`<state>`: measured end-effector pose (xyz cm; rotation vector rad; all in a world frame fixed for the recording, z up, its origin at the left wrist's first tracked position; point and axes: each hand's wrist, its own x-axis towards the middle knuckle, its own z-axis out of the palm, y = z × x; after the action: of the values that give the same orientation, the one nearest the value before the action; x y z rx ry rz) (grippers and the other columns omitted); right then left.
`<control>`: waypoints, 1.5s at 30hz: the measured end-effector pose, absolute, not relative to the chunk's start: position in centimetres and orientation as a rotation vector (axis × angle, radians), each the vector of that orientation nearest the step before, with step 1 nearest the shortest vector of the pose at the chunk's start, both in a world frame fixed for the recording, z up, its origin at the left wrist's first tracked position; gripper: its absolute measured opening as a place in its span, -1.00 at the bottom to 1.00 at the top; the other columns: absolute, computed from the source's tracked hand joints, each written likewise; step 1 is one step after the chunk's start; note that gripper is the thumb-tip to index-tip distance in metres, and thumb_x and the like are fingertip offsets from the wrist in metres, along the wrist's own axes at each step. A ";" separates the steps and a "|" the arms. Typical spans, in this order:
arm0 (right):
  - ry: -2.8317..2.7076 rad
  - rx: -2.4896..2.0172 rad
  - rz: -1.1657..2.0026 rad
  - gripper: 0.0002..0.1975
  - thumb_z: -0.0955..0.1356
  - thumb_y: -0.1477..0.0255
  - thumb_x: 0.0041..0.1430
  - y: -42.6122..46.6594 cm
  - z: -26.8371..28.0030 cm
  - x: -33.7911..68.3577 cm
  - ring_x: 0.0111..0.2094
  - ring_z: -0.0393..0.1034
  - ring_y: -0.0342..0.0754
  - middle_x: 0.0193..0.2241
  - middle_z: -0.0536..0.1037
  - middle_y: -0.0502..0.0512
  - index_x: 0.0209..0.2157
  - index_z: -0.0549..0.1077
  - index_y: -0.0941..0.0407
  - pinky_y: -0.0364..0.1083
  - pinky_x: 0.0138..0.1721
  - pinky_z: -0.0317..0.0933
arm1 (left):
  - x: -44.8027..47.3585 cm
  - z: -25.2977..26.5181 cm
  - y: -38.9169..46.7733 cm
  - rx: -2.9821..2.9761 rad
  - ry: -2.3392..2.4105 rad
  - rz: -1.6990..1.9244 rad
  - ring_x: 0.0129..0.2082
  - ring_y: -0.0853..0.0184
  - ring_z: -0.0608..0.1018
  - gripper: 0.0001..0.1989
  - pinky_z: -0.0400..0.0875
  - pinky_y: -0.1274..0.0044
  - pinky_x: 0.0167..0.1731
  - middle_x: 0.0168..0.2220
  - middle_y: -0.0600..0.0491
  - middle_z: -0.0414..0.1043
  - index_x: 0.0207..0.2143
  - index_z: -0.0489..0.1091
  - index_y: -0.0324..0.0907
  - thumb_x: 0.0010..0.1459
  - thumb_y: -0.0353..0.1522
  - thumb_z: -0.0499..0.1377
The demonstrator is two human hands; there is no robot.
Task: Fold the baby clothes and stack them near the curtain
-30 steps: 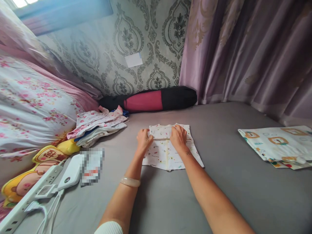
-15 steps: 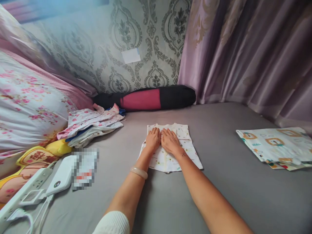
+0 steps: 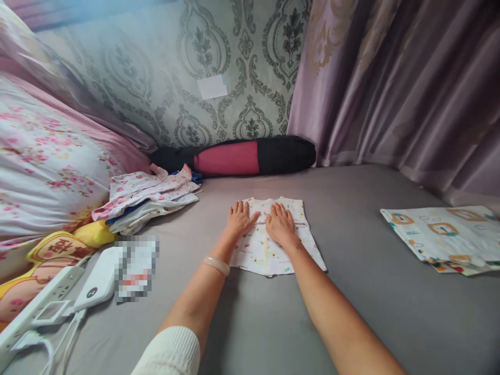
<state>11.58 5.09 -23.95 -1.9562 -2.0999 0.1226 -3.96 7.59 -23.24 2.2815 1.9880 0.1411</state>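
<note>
A small white printed garment [image 3: 269, 255], partly folded, lies flat on the grey sheet in front of me. My left hand [image 3: 239, 220] rests palm down on its upper left part, fingers stretched out and thumb pointing to the right. On its upper right part lies my right hand [image 3: 280, 224], also flat with the fingers extended. A gap shows between the two hands. Neither hand grips the cloth. Some of the garment's upper part is hidden under my hands.
Stacked clothes [image 3: 152, 200] lie at the left beside a floral bundle [image 3: 47, 166]. Nearer are a power strip [image 3: 42, 307] and white power bank [image 3: 99, 278]. Folded printed cloth [image 3: 449, 232] lies at the right. A black and red roll [image 3: 234, 158] lines the wall.
My hands, side by side at the garment's middle before, have moved apart. The left has slid left and the right slightly right, both still flat on the cloth.
</note>
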 end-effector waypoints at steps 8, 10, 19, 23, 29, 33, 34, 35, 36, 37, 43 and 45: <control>-2.019 -2.003 0.121 -0.46 0.03 0.33 0.34 5.6 -22.8 13.2 0.34 -0.24 0.09 0.33 0.01 0.21 0.28 0.12 0.20 0.14 0.27 -0.35 | -0.9 -22.9 7.9 2.402 1.937 0.325 0.34 0.08 0.00 -0.35 -0.13 0.19 0.26 0.32 -0.23 -0.02 0.27 0.06 -0.29 0.30 -0.05 -0.23; -2.030 -2.041 0.142 -0.46 0.04 0.31 0.34 5.6 -23.0 13.6 0.33 -0.21 0.12 0.32 0.02 0.21 0.28 0.13 0.17 0.18 0.27 -0.36 | -0.5 -23.6 7.9 2.402 1.914 0.331 0.33 0.07 0.03 -0.37 -0.09 0.15 0.24 0.32 -0.21 0.00 0.26 0.07 -0.23 0.30 -0.04 -0.21; -2.042 -2.066 0.128 -0.48 0.04 0.31 0.34 5.6 -23.7 13.6 0.32 -0.16 0.11 0.31 0.06 0.19 0.27 0.15 0.11 0.19 0.26 -0.36 | -0.5 -24.4 7.7 2.408 1.912 0.337 0.32 0.06 0.03 -0.38 -0.10 0.13 0.24 0.32 -0.22 -0.01 0.25 0.07 -0.22 0.30 -0.04 -0.22; -2.045 -2.066 0.172 -0.47 0.04 0.31 0.34 5.5 -23.2 13.7 0.32 -0.16 0.12 0.32 0.05 0.21 0.28 0.14 0.13 0.19 0.26 -0.37 | -0.7 -23.8 7.4 2.381 1.893 0.304 0.34 0.07 0.00 -0.36 -0.10 0.14 0.24 0.33 -0.23 -0.06 0.28 0.03 -0.23 0.30 -0.04 -0.21; -2.110 -1.940 0.164 -0.47 0.05 0.30 0.35 4.8 -22.4 12.6 0.34 -0.27 0.11 0.34 -0.05 0.21 0.29 0.09 0.10 0.24 0.26 -0.43 | -1.6 -23.2 5.2 2.456 1.872 0.285 0.35 0.08 -0.04 -0.41 -0.18 0.16 0.28 0.34 -0.19 -0.08 0.29 0.04 -0.26 0.33 -0.14 -0.25; -2.172 -1.889 0.199 -0.48 0.02 0.30 0.35 4.3 -23.1 11.7 0.33 -0.23 0.11 0.33 0.02 0.16 0.29 0.12 0.08 0.25 0.25 -0.37 | -2.1 -23.7 4.5 2.444 1.855 0.227 0.34 0.09 0.01 -0.42 -0.14 0.20 0.27 0.34 -0.15 -0.03 0.31 0.01 -0.22 0.34 -0.16 -0.27; -2.169 -1.889 0.191 -0.48 0.01 0.30 0.36 4.3 -23.3 11.6 0.33 -0.22 0.11 0.32 0.03 0.16 0.29 0.11 0.07 0.25 0.25 -0.34 | -2.2 -23.9 4.5 2.442 1.853 0.228 0.34 0.09 0.02 -0.41 -0.13 0.20 0.27 0.34 -0.15 -0.04 0.31 0.00 -0.21 0.34 -0.15 -0.27; -2.166 -1.887 0.176 -0.48 0.01 0.30 0.35 4.2 -23.5 11.6 0.33 -0.21 0.11 0.32 0.05 0.15 0.29 0.11 0.07 0.24 0.24 -0.32 | -2.2 -24.0 4.5 2.443 1.853 0.231 0.33 0.08 0.02 -0.41 -0.13 0.20 0.27 0.34 -0.15 -0.04 0.31 -0.01 -0.20 0.33 -0.15 -0.27; -2.163 -1.882 0.156 -0.48 0.02 0.30 0.35 4.1 -23.7 11.6 0.32 -0.20 0.11 0.32 0.06 0.14 0.29 0.11 0.06 0.24 0.24 -0.31 | -2.2 -24.2 4.5 2.446 1.854 0.235 0.33 0.08 0.02 -0.41 -0.13 0.19 0.27 0.34 -0.15 -0.05 0.31 -0.01 -0.20 0.33 -0.14 -0.27; -2.158 -1.878 0.137 -0.48 0.02 0.30 0.35 4.1 -23.8 11.6 0.32 -0.20 0.10 0.31 0.06 0.14 0.28 0.12 0.05 0.23 0.24 -0.31 | -2.2 -24.3 4.6 2.447 1.857 0.237 0.33 0.08 0.02 -0.41 -0.13 0.19 0.27 0.34 -0.14 -0.05 0.31 -0.01 -0.19 0.33 -0.13 -0.27; -2.150 -1.882 0.116 -0.48 0.00 0.29 0.36 4.1 -23.6 11.5 0.32 -0.20 0.08 0.31 0.07 0.13 0.28 0.12 0.05 0.22 0.25 -0.32 | -2.1 -24.1 4.5 2.471 1.864 0.257 0.32 0.09 0.05 -0.43 -0.09 0.20 0.25 0.32 -0.15 0.01 0.29 0.03 -0.19 0.33 -0.15 -0.26; -2.175 -1.880 0.182 -0.47 -0.01 0.29 0.36 4.0 -23.3 11.8 0.33 -0.22 0.07 0.32 0.03 0.14 0.29 0.09 0.07 0.22 0.26 -0.33 | -2.1 -23.8 4.1 2.494 1.862 0.290 0.32 0.09 0.07 -0.44 -0.07 0.20 0.25 0.31 -0.18 0.04 0.28 0.05 -0.23 0.34 -0.16 -0.24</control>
<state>11.81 4.03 -23.26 -1.8798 -2.1748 0.1818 -2.12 4.11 -23.76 2.4945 1.8619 0.2901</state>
